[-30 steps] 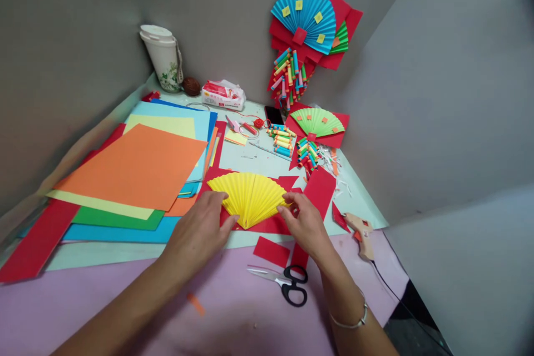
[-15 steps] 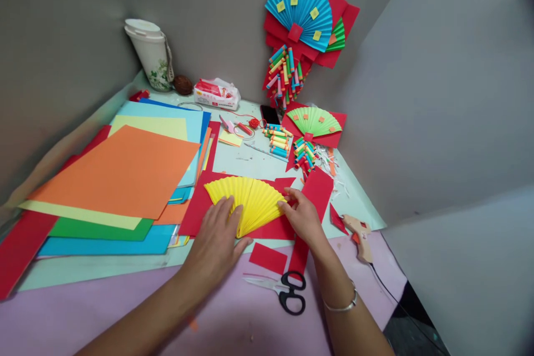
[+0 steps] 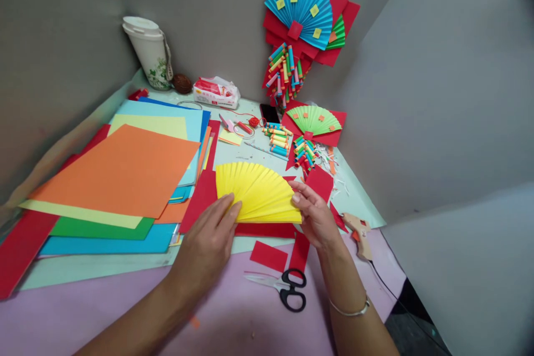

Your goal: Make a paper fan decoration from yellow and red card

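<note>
Between my two hands is a yellow pleated paper fan (image 3: 258, 194), tilted and lifted over a red paper sheet (image 3: 199, 200). My left hand (image 3: 211, 233) grips the fan's left side, its fingertips on the pleats. At the other end, the thumb and fingers of my right hand (image 3: 315, 214) pinch the fan's right corner. Below the fan lie a small red paper rectangle (image 3: 269, 256) and a red paper strip (image 3: 299, 253). A pair of scissors (image 3: 290, 289) with black handles rests near them, blades pointing left.
Coloured paper sheets (image 3: 120, 172) are piled at left. A glue gun (image 3: 359, 235) with a cord lies at right. Behind are paper rolls (image 3: 278, 142), a light green fan (image 3: 314, 120), a tissue pack (image 3: 217, 92) and a white cup (image 3: 148, 53). A blue fan decoration (image 3: 302, 11) hangs above.
The yellow fan has been raised off the red sheet and turned, its right end moving right. My right hand has shifted right and closed on its corner; my left now holds its left side.
</note>
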Available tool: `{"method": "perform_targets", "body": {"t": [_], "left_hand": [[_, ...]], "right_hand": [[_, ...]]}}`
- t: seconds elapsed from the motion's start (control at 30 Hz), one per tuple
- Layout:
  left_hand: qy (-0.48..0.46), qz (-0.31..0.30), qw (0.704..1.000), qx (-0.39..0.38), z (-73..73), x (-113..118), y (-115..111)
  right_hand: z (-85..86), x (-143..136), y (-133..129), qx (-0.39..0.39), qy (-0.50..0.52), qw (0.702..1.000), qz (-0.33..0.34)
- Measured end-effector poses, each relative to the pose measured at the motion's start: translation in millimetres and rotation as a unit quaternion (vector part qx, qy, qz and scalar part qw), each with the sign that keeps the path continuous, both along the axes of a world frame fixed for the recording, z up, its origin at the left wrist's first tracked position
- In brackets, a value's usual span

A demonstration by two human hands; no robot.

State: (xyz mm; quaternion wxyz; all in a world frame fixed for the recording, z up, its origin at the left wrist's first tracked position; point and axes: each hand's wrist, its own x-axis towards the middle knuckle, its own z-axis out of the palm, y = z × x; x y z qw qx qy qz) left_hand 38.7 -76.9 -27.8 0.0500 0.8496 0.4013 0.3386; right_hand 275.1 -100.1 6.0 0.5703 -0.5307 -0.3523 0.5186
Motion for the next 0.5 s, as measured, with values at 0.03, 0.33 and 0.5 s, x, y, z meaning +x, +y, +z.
{"method": "perform_targets", "body": {"t": [0.03,0.33,0.5], "left_hand": [[-0.009,-0.009,0.999,0.029,1.1,-2,0],[-0.271,0.24,0.917,-0.167,41.2,-22,18],[-0.543,0.076,0.691,-0.471,44.5,-21,30]], "right_hand": [[4.2,-3,-3,0.01,0.01,1.0,-0.004],[10.5,25,-55,0.038,-0.241,0.94,-0.239],[-20.7,84,-106,-0.117,-0.475,0.808,-0.329]]}}
